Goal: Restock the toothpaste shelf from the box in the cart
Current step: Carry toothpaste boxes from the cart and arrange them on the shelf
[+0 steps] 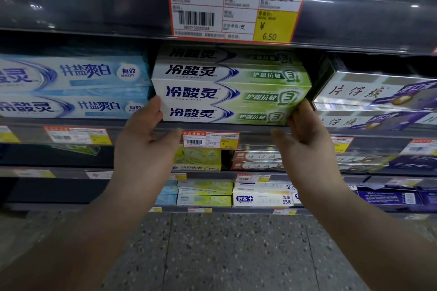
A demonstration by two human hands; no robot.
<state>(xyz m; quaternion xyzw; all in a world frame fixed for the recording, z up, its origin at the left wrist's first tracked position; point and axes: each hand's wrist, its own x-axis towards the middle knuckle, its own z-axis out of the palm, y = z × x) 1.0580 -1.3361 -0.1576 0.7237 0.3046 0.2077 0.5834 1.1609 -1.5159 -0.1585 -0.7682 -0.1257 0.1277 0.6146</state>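
A stack of four toothpaste boxes point(227, 92), white at the left end and green at the right with dark blue Chinese lettering, sits on a shop shelf point(82, 123) near eye level. The boxes lie flat, long sides facing out, one on top of another, and the top box is in the shadow of the shelf above.

The person's bare hands bracket the stack from either end. The left hand point(146, 139) lies against the white left end of the lower two boxes, with its fingers reaching up along that end. The right hand point(305, 144) does the same at the green right end. Neither hand is clenched. The fingers are laid nearly straight against the cardboard, pressing inward. Both thumbs are spread out below, clear of the boxes, in front of the shelf's front rail. The fingertips are hidden behind the stack.

Just left of the stack lie pale blue and white toothpaste boxes point(71, 87), stacked two high. To the right, past a dark gap, lie silver and purple boxes point(378, 99).

A large red-bordered price tag point(236, 9) reading 6.50 hangs on the rail above. A smaller price tag point(210, 139) sits on the rail between the two thumbs.

Lower shelves hold yellow-green boxes point(203, 194) and white boxes point(262, 198). Below them is a speckled grey floor point(224, 255).
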